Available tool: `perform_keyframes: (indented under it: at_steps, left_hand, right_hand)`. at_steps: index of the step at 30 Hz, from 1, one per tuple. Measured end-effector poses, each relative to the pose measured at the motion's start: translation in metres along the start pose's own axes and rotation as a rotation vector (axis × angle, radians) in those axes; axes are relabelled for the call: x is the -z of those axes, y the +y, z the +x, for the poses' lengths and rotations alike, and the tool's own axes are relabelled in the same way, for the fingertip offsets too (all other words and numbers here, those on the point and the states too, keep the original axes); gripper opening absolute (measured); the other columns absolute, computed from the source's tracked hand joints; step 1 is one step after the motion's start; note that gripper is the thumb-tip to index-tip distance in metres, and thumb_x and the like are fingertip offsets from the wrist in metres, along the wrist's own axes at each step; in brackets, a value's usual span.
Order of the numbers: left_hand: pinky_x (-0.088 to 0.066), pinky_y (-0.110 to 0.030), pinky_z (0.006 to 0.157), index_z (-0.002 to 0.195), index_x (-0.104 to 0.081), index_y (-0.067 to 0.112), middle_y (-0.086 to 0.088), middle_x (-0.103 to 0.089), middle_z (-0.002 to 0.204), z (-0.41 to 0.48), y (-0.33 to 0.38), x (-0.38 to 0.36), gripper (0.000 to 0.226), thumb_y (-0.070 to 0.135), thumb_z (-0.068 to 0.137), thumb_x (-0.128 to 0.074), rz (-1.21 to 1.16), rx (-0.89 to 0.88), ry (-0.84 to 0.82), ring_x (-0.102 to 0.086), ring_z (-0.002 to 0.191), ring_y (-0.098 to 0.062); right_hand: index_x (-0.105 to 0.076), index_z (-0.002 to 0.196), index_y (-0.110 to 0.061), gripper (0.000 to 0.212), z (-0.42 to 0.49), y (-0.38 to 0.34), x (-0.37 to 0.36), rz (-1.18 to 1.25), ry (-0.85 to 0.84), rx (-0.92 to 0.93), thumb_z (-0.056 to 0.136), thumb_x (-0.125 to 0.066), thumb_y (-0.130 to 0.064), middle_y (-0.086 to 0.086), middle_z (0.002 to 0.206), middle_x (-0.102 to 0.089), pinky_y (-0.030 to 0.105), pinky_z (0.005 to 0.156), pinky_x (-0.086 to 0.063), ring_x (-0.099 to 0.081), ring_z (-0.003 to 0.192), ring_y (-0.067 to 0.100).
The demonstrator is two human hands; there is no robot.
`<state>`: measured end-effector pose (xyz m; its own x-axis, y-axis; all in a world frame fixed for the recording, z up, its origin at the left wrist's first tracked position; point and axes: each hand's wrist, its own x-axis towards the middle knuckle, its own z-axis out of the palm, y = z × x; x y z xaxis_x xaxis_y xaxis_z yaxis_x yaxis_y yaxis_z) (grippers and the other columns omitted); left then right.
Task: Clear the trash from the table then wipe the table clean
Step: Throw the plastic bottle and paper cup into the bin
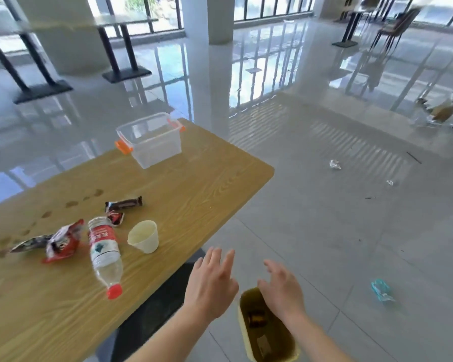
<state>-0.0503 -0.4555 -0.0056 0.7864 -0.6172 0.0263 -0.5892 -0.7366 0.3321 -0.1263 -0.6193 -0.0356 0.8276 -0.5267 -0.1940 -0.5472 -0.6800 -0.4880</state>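
Note:
On the wooden table (199,184) lie a clear plastic bottle (104,253) with a red cap, a cream paper cup (144,236) on its side, a red snack bag (62,242), a dark wrapper (29,244), a brown candy wrapper (124,202) and a small red wrapper (115,218). Brown stains (72,204) dot the table's left part. A yellow bin (266,329) stands on the floor off the table's right edge, with some trash inside. My left hand (211,282) and right hand (281,288) hover over the bin, fingers spread, holding nothing.
A clear plastic box (152,139) with orange latches sits at the table's far end. Scraps of foil (334,164) and a blue wrapper (381,290) lie on the glossy floor to the right. Other tables (120,48) and chairs (395,27) stand farther back.

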Motion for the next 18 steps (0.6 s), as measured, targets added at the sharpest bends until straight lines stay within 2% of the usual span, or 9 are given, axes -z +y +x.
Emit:
perform_keyframes:
  at_steps: [5,10,16,18]
  left_hand:
    - [-0.032,-0.038,0.115,0.151,-0.024,0.027,-0.003,-0.032,0.155,-0.027,-0.044,0.052,0.062,0.040,0.095,-0.047,0.024,0.096,0.109,-0.030,0.143,-0.022]
    - [-0.045,-0.039,0.103,0.146,-0.036,0.024,-0.006,-0.044,0.148,-0.052,-0.091,0.089,0.063,0.037,0.089,-0.058,0.016,0.263,0.205,-0.045,0.133,-0.023]
    - [-0.051,-0.041,0.090,0.137,-0.047,0.018,-0.012,-0.054,0.135,-0.067,-0.142,0.110,0.059,0.030,0.082,-0.063,0.055,0.430,0.234,-0.056,0.118,-0.029]
    - [-0.051,-0.042,0.090,0.136,-0.048,0.016,-0.012,-0.055,0.133,-0.067,-0.156,0.112,0.056,0.029,0.083,-0.062,0.068,0.448,0.245,-0.054,0.120,-0.030]
  right_hand:
    - [-0.047,0.141,-0.026,0.050,0.002,-0.065,-0.003,0.001,-0.058,0.169,0.093,-0.059,-0.036,-0.004,0.131,-0.058,0.027,0.097,-0.045,-0.054,0.118,0.011]
    - [-0.048,0.139,-0.027,0.050,0.002,-0.125,-0.013,0.030,-0.114,0.321,0.092,-0.063,-0.034,-0.005,0.131,-0.057,0.021,0.090,-0.042,-0.055,0.116,0.010]
    - [-0.048,0.141,-0.022,0.053,0.008,-0.186,-0.029,0.031,-0.135,0.441,0.091,-0.064,-0.032,-0.001,0.130,-0.056,0.028,0.095,-0.047,-0.053,0.117,0.014]
    - [-0.049,0.141,-0.022,0.052,0.012,-0.204,-0.033,0.029,-0.138,0.469,0.091,-0.064,-0.031,-0.001,0.129,-0.057,0.031,0.095,-0.048,-0.053,0.117,0.015]
